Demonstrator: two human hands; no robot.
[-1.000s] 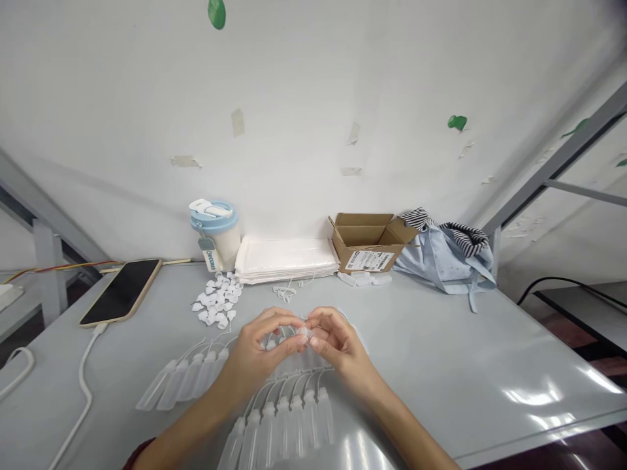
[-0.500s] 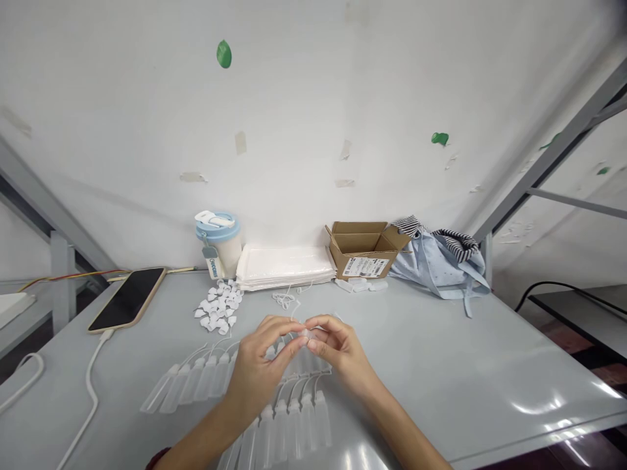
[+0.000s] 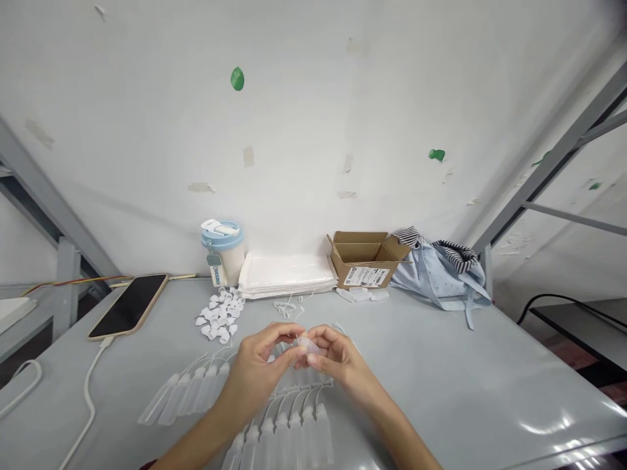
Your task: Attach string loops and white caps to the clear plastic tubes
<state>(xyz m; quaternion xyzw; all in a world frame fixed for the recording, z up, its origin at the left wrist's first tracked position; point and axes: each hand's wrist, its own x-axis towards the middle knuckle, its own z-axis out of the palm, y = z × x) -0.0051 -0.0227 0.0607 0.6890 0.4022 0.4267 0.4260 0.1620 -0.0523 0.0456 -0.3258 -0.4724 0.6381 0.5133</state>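
My left hand (image 3: 262,359) and my right hand (image 3: 337,359) meet above the middle of the table. Both pinch a small translucent plastic tube (image 3: 307,344); the left fingertips close on its narrow left end, the right fingers wrap around its other end. Whether a cap is on it, I cannot tell. Under and beside the hands lie rows of translucent tubes (image 3: 295,434) with white caps and thin white cords. Another row of such tubes (image 3: 189,393) fans out left of my left forearm. A heap of loose white caps (image 3: 219,316) sits beyond my left hand.
At the back stand a blue-lidded cup (image 3: 228,254), a stack of white packets (image 3: 284,271), an open cardboard box (image 3: 365,261) and a light blue cloth bag (image 3: 431,271). White cords (image 3: 284,307) and several tubes (image 3: 362,295) lie before them. A phone (image 3: 130,303) with a charging cable (image 3: 89,391) is left.
The tube between my fingertips now shows more of its body, angled toward my right hand. My right fingers have curled further around it. The whole view has tilted slightly upward.
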